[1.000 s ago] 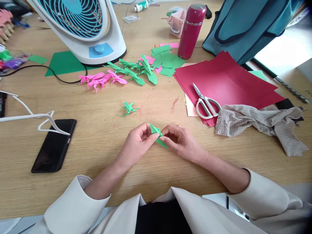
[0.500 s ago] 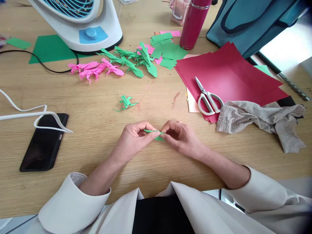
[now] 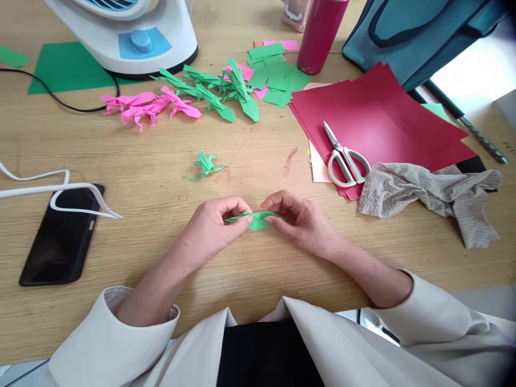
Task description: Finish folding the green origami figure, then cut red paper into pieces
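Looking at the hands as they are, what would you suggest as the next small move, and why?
I would probably lower the forefinger of the right hand onto the green paper: the left hand pinches one end, whereas that finger stands raised above the right thumb, so the other end may be less firmly held.

Papercraft workspace, wooden table (image 3: 161, 156), red paper sheets (image 3: 387, 118), scissors (image 3: 338, 149), folded pink figures (image 3: 141, 110)
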Available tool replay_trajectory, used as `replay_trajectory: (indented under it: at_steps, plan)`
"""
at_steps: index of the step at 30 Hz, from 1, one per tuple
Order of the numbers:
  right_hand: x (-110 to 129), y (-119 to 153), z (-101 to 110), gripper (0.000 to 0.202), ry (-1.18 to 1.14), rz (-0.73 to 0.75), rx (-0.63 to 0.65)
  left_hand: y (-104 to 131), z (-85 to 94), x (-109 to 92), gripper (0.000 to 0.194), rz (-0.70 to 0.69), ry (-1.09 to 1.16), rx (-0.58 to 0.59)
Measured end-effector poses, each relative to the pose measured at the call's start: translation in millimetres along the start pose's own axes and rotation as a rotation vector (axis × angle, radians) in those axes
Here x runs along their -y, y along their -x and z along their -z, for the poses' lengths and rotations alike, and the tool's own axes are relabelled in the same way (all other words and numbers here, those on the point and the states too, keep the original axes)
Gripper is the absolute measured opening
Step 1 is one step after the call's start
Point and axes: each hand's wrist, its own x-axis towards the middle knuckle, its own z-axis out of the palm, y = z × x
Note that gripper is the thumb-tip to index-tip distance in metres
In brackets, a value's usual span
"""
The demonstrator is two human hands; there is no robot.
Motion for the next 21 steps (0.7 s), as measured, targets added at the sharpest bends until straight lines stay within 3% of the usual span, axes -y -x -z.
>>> replay_trajectory:
  at_steps: [4,11,16,21]
  plan:
    - [0,1,1,0.020,0.152,0.173,-0.037,-2,1.9,3,0.014,0.057,0.075,-0.034]
    - [7,5,-6,0.017,0.832,0.424,-0.071,1,-1.7,4,0.014,0.024,0.021,-0.035]
    - [8,3,-9,0.011,0.893,0.493,-0.044,3,-4.4,4,0.021,0.005,-0.092,-0.023]
    - [6,2,-10,0.017,0.914,0.527,-0.024,5,-8.0,0,0.018,-0.074,-0.265,-0.117]
